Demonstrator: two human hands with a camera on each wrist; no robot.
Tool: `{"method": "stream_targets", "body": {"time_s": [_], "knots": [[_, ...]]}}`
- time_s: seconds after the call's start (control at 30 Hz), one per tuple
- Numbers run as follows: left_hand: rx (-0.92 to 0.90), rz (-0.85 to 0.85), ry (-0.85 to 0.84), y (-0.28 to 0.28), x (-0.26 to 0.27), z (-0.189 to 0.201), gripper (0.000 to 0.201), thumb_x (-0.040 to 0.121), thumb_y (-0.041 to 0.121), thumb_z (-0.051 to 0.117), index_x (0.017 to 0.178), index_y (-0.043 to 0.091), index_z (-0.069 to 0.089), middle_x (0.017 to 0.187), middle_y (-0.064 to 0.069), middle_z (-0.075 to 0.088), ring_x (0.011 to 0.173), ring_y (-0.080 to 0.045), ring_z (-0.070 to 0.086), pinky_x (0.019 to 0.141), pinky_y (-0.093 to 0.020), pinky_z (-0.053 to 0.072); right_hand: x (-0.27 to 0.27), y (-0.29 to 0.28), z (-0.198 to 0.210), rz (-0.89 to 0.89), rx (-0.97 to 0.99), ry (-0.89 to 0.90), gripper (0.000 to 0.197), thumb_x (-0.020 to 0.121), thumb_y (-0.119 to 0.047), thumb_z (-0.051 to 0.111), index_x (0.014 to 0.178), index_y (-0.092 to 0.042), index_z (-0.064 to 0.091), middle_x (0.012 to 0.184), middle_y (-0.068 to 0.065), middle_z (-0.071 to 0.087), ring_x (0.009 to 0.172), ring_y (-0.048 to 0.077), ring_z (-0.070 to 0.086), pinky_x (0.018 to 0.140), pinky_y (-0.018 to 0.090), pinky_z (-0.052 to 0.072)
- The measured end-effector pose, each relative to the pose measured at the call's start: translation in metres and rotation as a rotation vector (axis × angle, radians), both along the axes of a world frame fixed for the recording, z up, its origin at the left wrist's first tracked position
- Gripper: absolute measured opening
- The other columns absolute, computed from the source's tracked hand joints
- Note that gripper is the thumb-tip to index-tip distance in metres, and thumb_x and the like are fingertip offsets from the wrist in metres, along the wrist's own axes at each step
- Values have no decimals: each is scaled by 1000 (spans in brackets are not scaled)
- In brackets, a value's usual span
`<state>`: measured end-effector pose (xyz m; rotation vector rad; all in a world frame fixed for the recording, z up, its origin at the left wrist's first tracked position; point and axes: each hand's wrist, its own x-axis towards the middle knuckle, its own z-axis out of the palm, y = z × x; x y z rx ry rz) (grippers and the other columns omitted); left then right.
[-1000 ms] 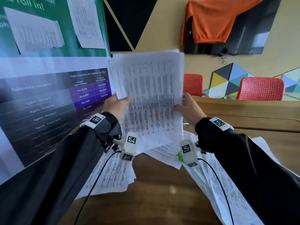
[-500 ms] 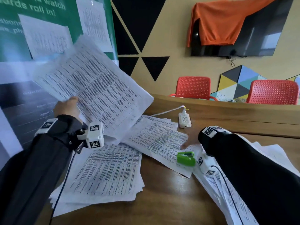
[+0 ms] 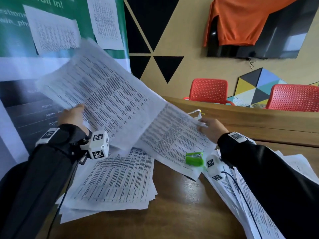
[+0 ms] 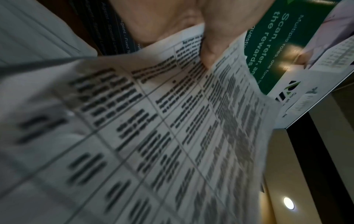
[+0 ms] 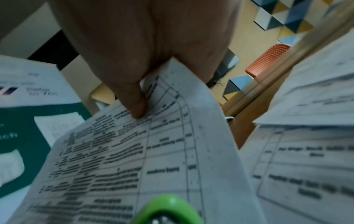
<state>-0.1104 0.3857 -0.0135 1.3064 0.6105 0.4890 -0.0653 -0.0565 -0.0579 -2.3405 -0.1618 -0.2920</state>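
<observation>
L hand (image 3: 72, 116) grips a sheaf of printed sheets (image 3: 103, 94) at its lower edge, thumb on top, tilted up above the wooden table (image 3: 181, 213), while R hand (image 3: 211, 128) pinches the far corner of another printed sheet (image 3: 172, 140) lying over the paper pile (image 3: 114, 183).
</observation>
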Motion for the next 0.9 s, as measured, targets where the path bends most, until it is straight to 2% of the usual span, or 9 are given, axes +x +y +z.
{"method": "stream_targets", "body": {"time_s": [0.1, 0.17, 0.3, 0.4, 0.53, 0.63, 0.7, 0.83, 0.9], "knots": [[-141, -154, 4, -23, -2, -14, 60, 73, 39, 80, 127, 20, 62, 146, -18, 49, 121, -44, 56, 96, -62, 49, -7, -5, 6, -33, 190, -103, 11, 95, -18, 63, 99, -9, 67, 87, 9, 64, 75, 21, 52, 62, 30, 37], [-86, -227, -1, -47, -6, -24, 37, 79, 37, 78, 107, 16, 64, 130, -14, 58, 114, -38, 59, 101, -60, 46, -12, -6, 10, -59, 274, -141, 16, 95, -18, 62, 96, -3, 64, 86, 12, 63, 74, 21, 52, 60, 30, 37], [-62, -355, -69, -94, 3, -50, 62, 64, 37, 85, 117, 8, 71, 115, -11, 73, 106, -34, 70, 98, -56, 51, -24, -2, 23, -28, 464, -148, 6, 96, -17, 62, 91, -14, 65, 89, 7, 67, 77, 21, 59, 66, 32, 47], [-153, -441, -87, -116, 15, -58, 30, 88, 23, 71, 115, 10, 71, 109, -15, 74, 97, -33, 72, 88, -48, 57, -34, 4, 28, 36, 640, -94, 4, 94, -18, 66, 90, -18, 68, 98, 14, 72, 83, 26, 65, 77, 46, 56], [-184, -453, -107, -130, 24, -62, 45, 77, 35, 76, 117, 16, 70, 125, -12, 70, 111, -31, 68, 104, -51, 49, -53, 8, 32, 118, 764, -5, 7, 94, -14, 66, 88, -13, 64, 90, 14, 70, 77, 26, 63, 75, 44, 53], [-121, -434, -137, -148, 4, -46, 18, 95, 29, 65, 109, 18, 65, 111, -5, 71, 92, -14, 67, 76, -25, 54, -65, 8, 33, 168, 780, 56, 5, 96, -11, 63, 91, -10, 63, 85, 11, 71, 70, 24, 65, 70, 40, 55], [-83, -393, -192, -155, -2, -38, 10, 102, 21, 55, 111, 20, 59, 105, -2, 69, 83, -9, 62, 60, -20, 51, -72, 7, 33, 200, 786, 106, 5, 96, -8, 59, 93, -10, 62, 85, 13, 71, 68, 25, 65, 69, 39, 56], [-107, -404, -239, -147, -4, -33, 27, 97, 19, 63, 124, 15, 66, 119, -3, 71, 111, -24, 67, 98, -40, 50, -81, 11, 33, 254, 856, 179, 18, 97, -5, 55, 82, -13, 59, 85, 15, 69, 68, 27, 64, 67, 39, 56], [3, -359, -247, -142, -6, -30, 34, 96, 26, 65, 129, 19, 62, 125, 5, 66, 115, -18, 61, 96, -35, 43, -82, 14, 33, 245, 801, 146, 19, 98, -12, 55, 80, -14, 59, 88, 18, 65, 74, 29, 60, 74, 43, 51]]}}
